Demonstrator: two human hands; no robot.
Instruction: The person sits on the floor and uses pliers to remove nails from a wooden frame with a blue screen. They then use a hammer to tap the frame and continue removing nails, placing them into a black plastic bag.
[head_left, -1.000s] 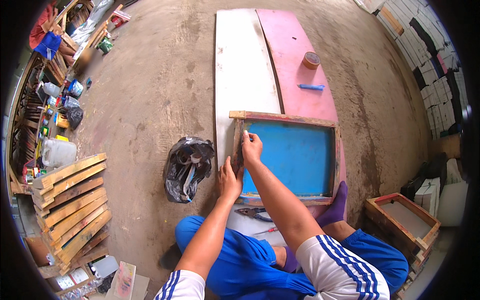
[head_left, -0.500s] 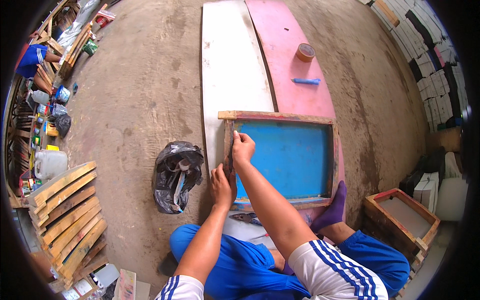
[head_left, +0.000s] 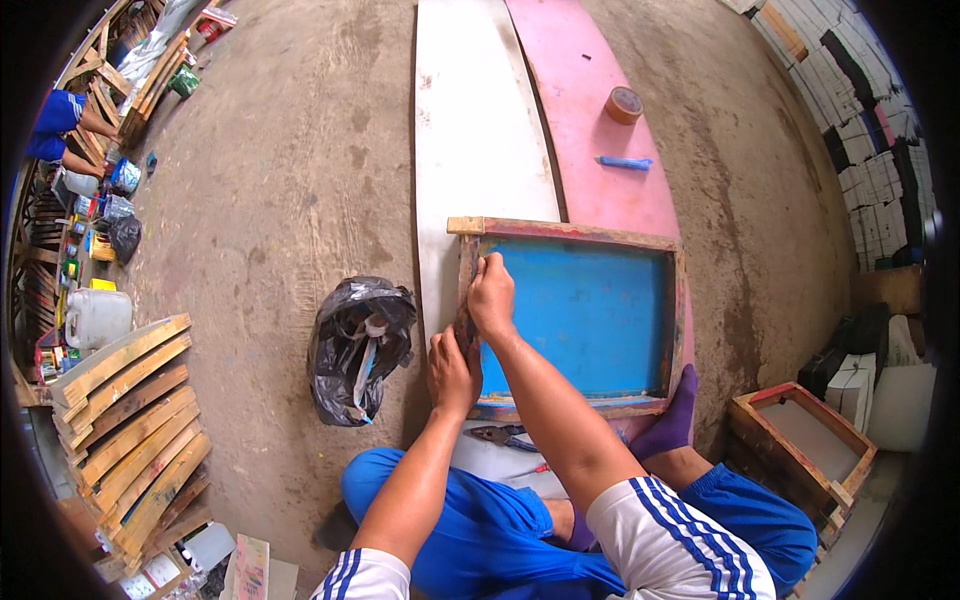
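Note:
A wooden screen printing frame point(head_left: 570, 231) with a blue mesh point(head_left: 585, 310) lies in front of me, across a white board and a pink board. On the lower part of its left rail rests my left hand point(head_left: 453, 375), closed round the wood. My right hand point(head_left: 492, 298) is closed in a pinch at the inner edge of that same rail, near the far left corner. Whatever its fingertips hold is too small or hidden to make out. Pliers point(head_left: 500, 436) lie by the near edge of the frame, beside a tool with a red part point(head_left: 541, 468).
A black plastic bag point(head_left: 362, 350) stands open at the left. Brown tape point(head_left: 624, 105) and a blue cutter-like tool point(head_left: 625, 163) lie on the pink board point(head_left: 570, 60). Stacked frames point(head_left: 800, 430) stand right, wooden pieces point(head_left: 135, 440) left. Another person's arm point(head_left: 95, 125) shows far left.
The whole view has shifted slightly. My right fingertips have moved a little inward from the left rail, while my left hand keeps its place. The other person's arms have moved.

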